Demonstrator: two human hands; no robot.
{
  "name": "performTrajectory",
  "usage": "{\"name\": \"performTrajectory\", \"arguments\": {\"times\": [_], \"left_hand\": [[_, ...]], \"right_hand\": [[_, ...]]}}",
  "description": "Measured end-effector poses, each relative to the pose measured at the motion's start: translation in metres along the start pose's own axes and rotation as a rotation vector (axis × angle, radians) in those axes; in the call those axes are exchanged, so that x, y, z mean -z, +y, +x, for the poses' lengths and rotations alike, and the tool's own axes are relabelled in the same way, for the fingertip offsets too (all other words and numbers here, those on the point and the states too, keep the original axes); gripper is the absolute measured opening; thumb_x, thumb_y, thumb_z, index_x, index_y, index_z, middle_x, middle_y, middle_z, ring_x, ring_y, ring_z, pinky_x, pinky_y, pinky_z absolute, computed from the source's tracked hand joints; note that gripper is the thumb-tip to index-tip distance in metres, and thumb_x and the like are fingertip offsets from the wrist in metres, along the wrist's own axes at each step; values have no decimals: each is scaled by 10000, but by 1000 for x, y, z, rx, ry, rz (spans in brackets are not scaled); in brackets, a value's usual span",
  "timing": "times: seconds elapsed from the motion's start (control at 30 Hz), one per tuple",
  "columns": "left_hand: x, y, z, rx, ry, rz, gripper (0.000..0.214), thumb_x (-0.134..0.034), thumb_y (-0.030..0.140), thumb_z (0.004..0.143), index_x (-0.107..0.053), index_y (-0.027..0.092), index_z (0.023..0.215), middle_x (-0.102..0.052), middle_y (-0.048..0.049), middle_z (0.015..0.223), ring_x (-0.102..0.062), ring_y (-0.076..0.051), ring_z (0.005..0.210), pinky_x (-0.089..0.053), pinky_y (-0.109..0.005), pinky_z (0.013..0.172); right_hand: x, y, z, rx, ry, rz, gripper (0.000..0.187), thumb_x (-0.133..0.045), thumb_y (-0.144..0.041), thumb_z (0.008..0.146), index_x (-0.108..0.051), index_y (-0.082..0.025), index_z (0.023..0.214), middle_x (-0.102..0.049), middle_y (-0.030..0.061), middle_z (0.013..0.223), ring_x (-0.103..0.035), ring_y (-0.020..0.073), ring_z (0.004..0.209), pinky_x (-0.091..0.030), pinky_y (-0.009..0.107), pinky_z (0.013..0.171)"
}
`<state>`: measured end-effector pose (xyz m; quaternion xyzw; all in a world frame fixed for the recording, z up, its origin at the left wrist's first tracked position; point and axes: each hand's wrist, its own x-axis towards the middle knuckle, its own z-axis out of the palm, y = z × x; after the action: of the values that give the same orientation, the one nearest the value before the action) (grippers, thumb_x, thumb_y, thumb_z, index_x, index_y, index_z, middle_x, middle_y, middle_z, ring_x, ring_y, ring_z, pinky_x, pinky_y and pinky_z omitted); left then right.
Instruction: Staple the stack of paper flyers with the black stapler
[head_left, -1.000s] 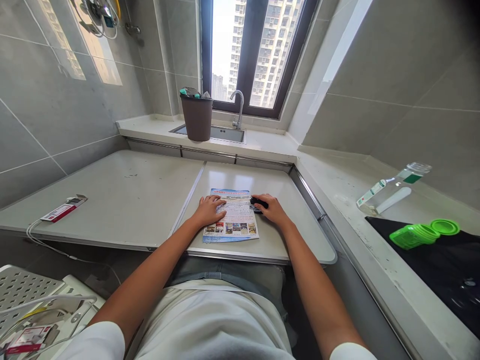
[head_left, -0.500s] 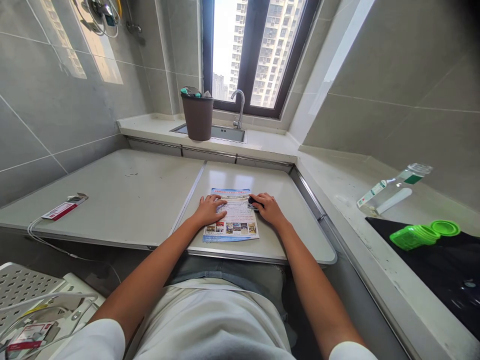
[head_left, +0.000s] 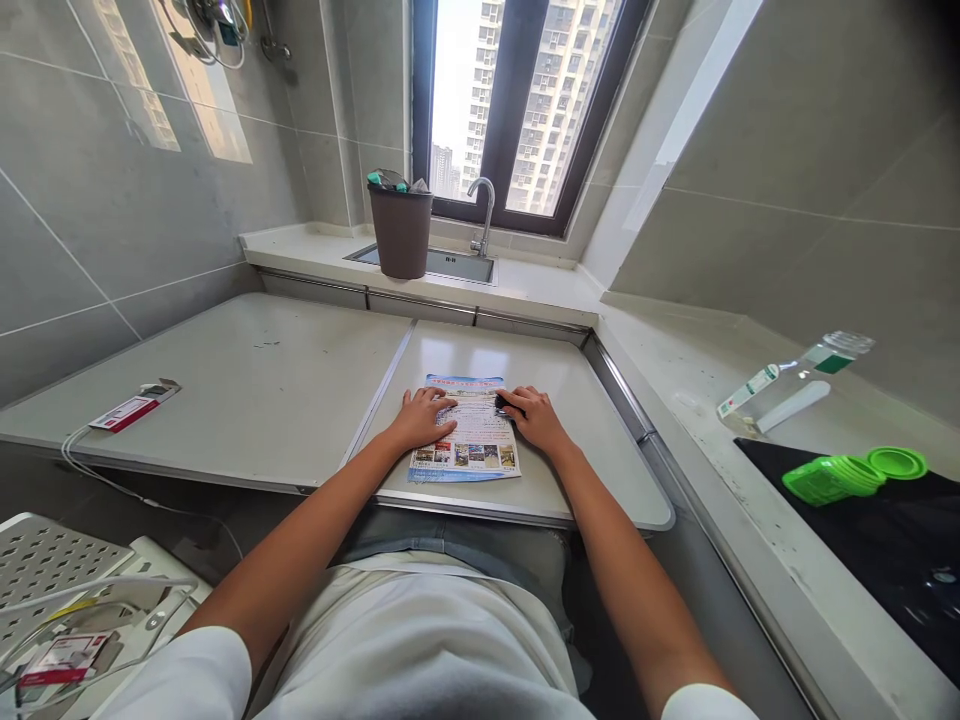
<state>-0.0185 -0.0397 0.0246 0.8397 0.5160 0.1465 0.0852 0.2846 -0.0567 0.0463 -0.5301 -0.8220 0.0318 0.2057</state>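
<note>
A printed leaflet (head_left: 474, 428) with blue borders and a row of small photos lies on the white table in front of me. My left hand (head_left: 424, 418) rests flat on its left edge, fingers spread. At the upper right edge of the leaflet, my right hand (head_left: 534, 415) is closed over a small black stapler (head_left: 501, 402). Only the stapler's dark front end shows past the fingers; it reaches onto the paper's margin.
A red-and-white box (head_left: 135, 408) with a white cable lies on the table's left part. A brown bin (head_left: 401, 232) stands by the sink (head_left: 457, 265). On the right counter are a clear bottle (head_left: 795, 385) and an open green container (head_left: 832, 480).
The stapler's black top sits slightly lower under my right hand, and less of it shows. My left hand stays on the leaflet. The camera view has shifted slightly.
</note>
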Motion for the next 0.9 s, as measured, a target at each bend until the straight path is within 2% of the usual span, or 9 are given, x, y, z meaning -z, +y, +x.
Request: {"name": "performTrajectory", "arguments": {"times": [0.23,0.47,0.63,0.7,0.8,0.9], "left_hand": [[-1,0,0,4,-3,-9,547,-663,518,997,-702,343,1514,-566,-120,1646,-486,-403,1541,-248,-752,1331],[1,1,0,8,-16,-9,550,-651,529,1009,-689,342,1525,-562,-122,1644,-485,-398,1539,-232,-769,1333],[2,0,-1,3,-17,-11,538,-653,524,1015,-690,337,1518,-561,-121,1647,-480,-384,1552,-224,-775,1334],[2,-1,-1,-3,-14,-12,537,-647,526,1017,-691,335,1518,-563,-121,1643,-484,-384,1549,-229,-775,1333],[1,-3,0,-7,-9,-7,537,-638,528,1022,-693,333,1520,-572,-122,1637,-496,-383,1538,-247,-766,1329],[0,-4,0,-7,-7,-6,539,-632,532,1025,-697,334,1523,-576,-124,1639,-499,-389,1532,-255,-760,1325]], "right_hand": [[2,-13,0,-39,-73,-112,433,-544,-278,1116,-697,-344,1516,-761,122,1334,-569,338,1256,-387,485,1030],[-4,-26,0,-31,-129,-250,438,-512,-177,1089,-713,-303,1458,-734,154,1390,-550,363,1301,-367,531,1061],[-3,-15,-6,-43,5,-187,434,-534,-276,1111,-632,-267,1534,-730,165,1379,-579,365,1301,-412,506,1063],[0,-7,-8,-79,34,-128,447,-577,-243,1079,-623,-258,1524,-739,153,1367,-600,357,1302,-437,480,1051],[2,2,-9,-151,57,-100,388,-625,-176,1021,-672,-236,1401,-765,149,1316,-646,355,1247,-467,461,1007],[1,10,-9,-301,134,-145,236,-662,-166,983,-709,-221,1208,-782,174,1169,-683,358,1129,-483,442,922]]}}
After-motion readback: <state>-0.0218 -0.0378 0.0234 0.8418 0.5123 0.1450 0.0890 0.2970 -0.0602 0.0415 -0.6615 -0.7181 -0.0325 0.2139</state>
